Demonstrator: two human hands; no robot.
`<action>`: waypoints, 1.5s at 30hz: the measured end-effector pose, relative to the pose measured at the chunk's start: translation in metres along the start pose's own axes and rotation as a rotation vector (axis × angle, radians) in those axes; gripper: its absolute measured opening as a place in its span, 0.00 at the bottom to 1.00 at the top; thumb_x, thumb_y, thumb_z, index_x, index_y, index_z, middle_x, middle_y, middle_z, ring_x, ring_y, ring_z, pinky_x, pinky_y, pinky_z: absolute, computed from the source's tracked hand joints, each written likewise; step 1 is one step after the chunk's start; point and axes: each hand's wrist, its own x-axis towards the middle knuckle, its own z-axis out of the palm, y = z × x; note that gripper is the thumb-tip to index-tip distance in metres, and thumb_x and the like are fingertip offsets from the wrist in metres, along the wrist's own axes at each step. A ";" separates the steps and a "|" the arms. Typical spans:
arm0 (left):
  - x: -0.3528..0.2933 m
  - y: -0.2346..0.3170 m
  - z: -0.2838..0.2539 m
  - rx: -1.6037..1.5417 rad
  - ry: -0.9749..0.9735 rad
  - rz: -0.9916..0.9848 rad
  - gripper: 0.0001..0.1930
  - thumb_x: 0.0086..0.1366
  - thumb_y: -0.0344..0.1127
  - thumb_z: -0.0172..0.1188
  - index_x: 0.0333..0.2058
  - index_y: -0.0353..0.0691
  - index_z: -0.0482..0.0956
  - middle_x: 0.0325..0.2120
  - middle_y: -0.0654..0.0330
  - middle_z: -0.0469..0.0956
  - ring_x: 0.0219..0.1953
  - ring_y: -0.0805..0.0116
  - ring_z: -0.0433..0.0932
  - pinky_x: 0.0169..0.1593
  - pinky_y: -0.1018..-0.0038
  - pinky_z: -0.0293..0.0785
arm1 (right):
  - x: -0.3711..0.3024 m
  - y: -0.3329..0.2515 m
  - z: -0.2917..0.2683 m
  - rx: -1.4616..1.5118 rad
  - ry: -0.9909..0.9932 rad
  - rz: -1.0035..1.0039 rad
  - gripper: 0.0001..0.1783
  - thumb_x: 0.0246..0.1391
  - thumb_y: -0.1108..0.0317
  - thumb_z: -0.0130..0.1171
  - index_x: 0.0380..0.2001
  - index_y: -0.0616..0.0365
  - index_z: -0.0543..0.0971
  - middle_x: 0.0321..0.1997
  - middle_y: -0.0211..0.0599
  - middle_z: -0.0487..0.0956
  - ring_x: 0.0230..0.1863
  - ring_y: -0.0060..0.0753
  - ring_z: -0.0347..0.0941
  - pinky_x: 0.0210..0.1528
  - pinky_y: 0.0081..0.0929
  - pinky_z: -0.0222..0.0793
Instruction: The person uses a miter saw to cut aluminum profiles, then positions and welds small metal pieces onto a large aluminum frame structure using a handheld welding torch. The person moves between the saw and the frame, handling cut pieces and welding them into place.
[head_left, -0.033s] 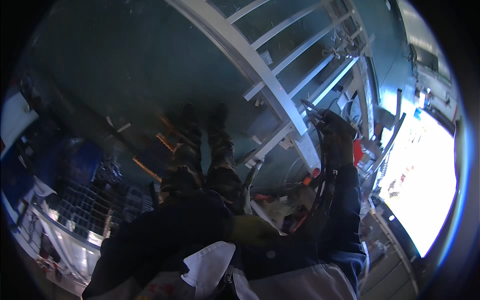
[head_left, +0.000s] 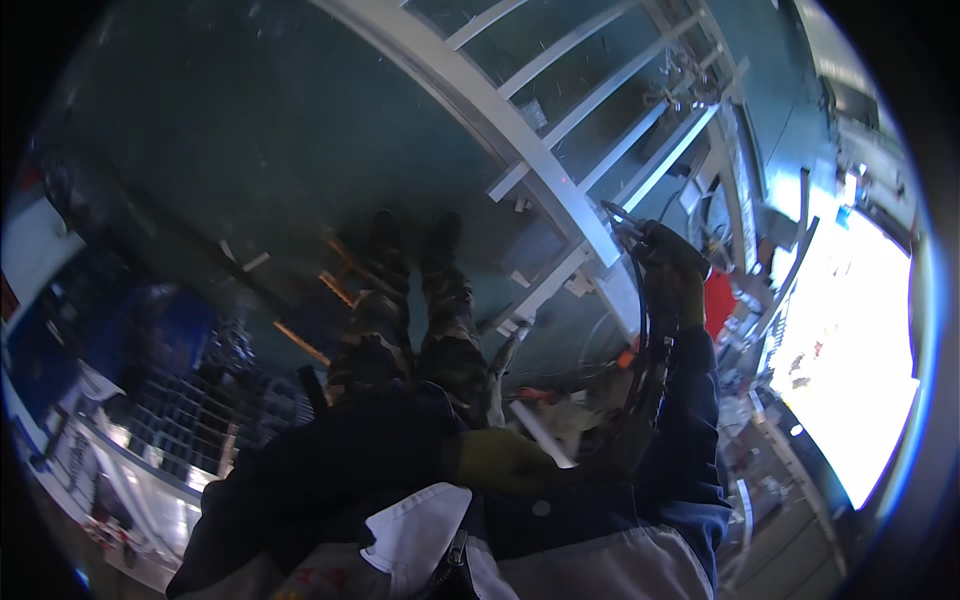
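My right hand [head_left: 675,252], in a dark glove, is raised beside the end of a pale metal frame [head_left: 520,128]. It is closed around a welding torch [head_left: 622,222], whose thin bent neck points toward the frame's near beam. A black cable [head_left: 645,345] hangs from the torch along my right forearm. My left arm crosses in front of my body. My left hand [head_left: 505,462], in an olive glove, lies low near my right sleeve. Its fingers are lost in shadow, and whether they hold anything is hidden.
Several crossbars join the frame's long beams, with a clamp-like metal piece [head_left: 685,95] on the far side. Orange metal pieces [head_left: 300,342] lie left of my legs. A wire-mesh rack [head_left: 175,425] and blue containers [head_left: 165,325] stand at left. Bright light floods in at right.
The view has shifted slightly, so the frame and floor items sit a little differently in the picture. My right hand keeps its hold on the welding torch, and my left arm stays across my body.
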 end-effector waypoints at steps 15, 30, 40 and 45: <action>-0.020 0.094 -0.017 0.024 0.339 -0.501 0.16 0.74 0.42 0.59 0.43 0.31 0.82 0.32 0.56 0.85 0.32 0.70 0.80 0.37 0.75 0.75 | -0.008 0.205 0.121 1.656 0.181 0.402 0.17 0.66 0.66 0.60 0.52 0.66 0.76 0.37 0.42 0.82 0.33 0.31 0.80 0.37 0.26 0.83; 0.008 0.135 -0.053 0.309 0.255 -0.747 0.22 0.76 0.48 0.54 0.42 0.30 0.82 0.36 0.46 0.82 0.39 0.48 0.82 0.44 0.63 0.77 | 0.024 0.167 0.195 2.379 0.309 0.261 0.12 0.64 0.71 0.56 0.45 0.71 0.75 0.37 0.52 0.82 0.31 0.41 0.84 0.32 0.28 0.89; 0.011 0.141 -0.057 0.385 0.266 -0.840 0.21 0.75 0.46 0.55 0.44 0.29 0.81 0.37 0.46 0.82 0.40 0.47 0.81 0.45 0.61 0.76 | 0.035 0.171 0.208 2.481 0.275 0.374 0.10 0.63 0.70 0.57 0.42 0.68 0.78 0.35 0.47 0.84 0.29 0.38 0.83 0.32 0.31 0.88; 0.009 0.135 -0.060 0.256 0.248 -0.846 0.21 0.75 0.46 0.56 0.42 0.28 0.81 0.38 0.45 0.82 0.39 0.44 0.81 0.45 0.61 0.76 | 0.042 0.179 0.217 2.510 0.267 0.330 0.09 0.63 0.71 0.57 0.40 0.67 0.79 0.34 0.45 0.84 0.29 0.37 0.83 0.31 0.30 0.87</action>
